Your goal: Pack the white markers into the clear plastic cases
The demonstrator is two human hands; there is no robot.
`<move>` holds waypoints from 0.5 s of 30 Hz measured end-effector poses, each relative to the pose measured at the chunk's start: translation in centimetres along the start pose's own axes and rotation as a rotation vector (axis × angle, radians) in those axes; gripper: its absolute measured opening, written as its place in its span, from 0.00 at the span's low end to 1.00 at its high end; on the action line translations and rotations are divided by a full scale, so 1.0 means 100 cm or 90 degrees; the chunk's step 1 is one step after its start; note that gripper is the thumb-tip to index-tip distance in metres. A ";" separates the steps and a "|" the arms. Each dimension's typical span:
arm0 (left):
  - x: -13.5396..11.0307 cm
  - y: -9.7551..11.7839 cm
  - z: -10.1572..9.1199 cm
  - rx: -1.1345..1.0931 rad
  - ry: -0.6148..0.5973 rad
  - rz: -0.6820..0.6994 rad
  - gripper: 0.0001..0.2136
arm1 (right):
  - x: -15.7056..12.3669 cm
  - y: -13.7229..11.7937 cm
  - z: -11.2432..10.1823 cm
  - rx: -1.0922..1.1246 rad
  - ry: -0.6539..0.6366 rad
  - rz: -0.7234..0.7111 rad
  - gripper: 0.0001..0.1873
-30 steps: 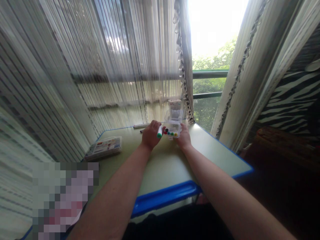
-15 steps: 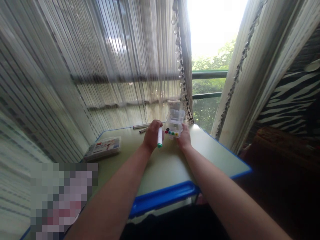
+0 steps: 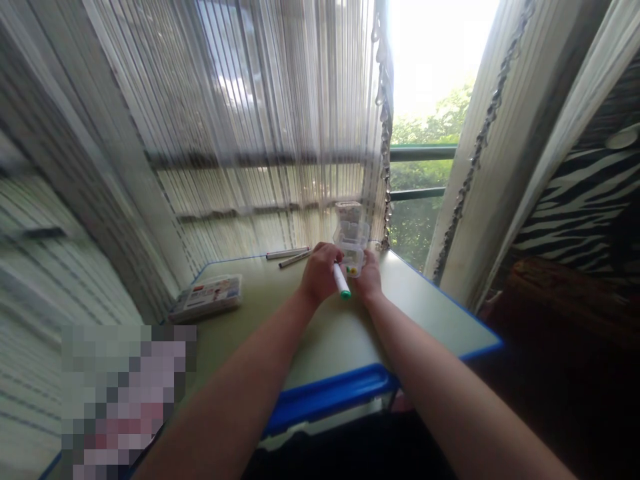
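My left hand [image 3: 321, 272] is closed around a white marker [image 3: 341, 277] whose green end points toward me. It is close to the left side of a clear plastic case [image 3: 354, 252], partly covering it. My right hand [image 3: 369, 275] grips that case from its right side. The case's lid stands raised at the back. Yellow and green marker ends show in its lower part; the others are hidden behind my left hand. Two more markers lie on the table behind my left hand, a nearer marker [image 3: 294, 259] and a farther marker [image 3: 285, 253].
A flat plastic box with a printed label [image 3: 215, 293] lies at the table's left. The pale table [image 3: 425, 320] has a blue edge and a blue tray [image 3: 335, 393] at its front. String curtains [image 3: 260, 133] hang behind it, beside a window. A blurred patch covers the lower left.
My left hand has moved right with the marker, up to the case, and now covers some of the coloured ends. The marker has tilted. My right hand stays on the case.
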State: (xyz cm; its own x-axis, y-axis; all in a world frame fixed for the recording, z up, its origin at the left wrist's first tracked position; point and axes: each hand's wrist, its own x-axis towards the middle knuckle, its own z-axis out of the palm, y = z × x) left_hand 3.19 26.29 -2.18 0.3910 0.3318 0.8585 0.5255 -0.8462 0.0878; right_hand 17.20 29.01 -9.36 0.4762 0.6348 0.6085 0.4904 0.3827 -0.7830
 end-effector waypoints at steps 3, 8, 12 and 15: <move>0.002 0.006 0.002 -0.028 -0.029 0.002 0.11 | 0.000 0.001 0.000 0.004 -0.001 -0.003 0.27; 0.000 0.007 0.007 -0.024 -0.006 -0.018 0.12 | 0.001 0.000 -0.003 0.002 -0.027 0.006 0.30; -0.001 0.003 0.009 -0.017 0.019 -0.037 0.14 | 0.000 -0.003 -0.004 -0.019 -0.016 0.020 0.32; -0.001 0.000 0.009 -0.020 0.013 -0.056 0.12 | 0.000 -0.004 -0.004 -0.011 -0.013 0.013 0.30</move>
State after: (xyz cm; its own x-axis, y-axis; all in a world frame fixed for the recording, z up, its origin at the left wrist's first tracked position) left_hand 3.90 26.63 -2.72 0.3280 0.3976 0.8570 0.5338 -0.8264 0.1791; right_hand 17.32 28.58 -8.98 0.4713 0.6562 0.5893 0.4936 0.3575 -0.7928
